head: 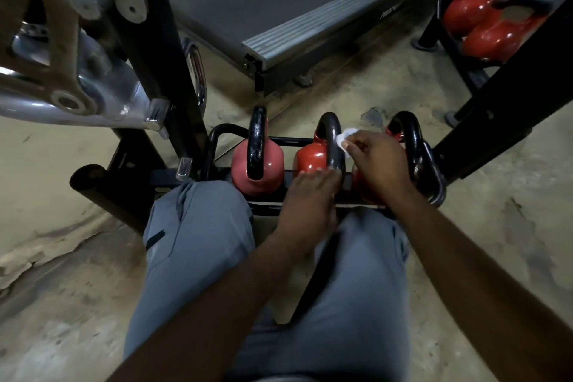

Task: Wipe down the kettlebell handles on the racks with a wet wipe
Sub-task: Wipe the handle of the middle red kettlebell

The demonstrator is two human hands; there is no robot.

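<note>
Nearest are grey-trousered knees (198, 251). Just past them the left hand (305, 195) rests, fingers loosely curled, at the base of the middle kettlebell's handle (333, 143) on the low rack (217, 146). The right hand (376, 161) pinches a white wet wipe (343, 139) against that handle's right side — a pink kettlebell (257, 170) left of it, a treadmill (279, 9) beyond.
</note>
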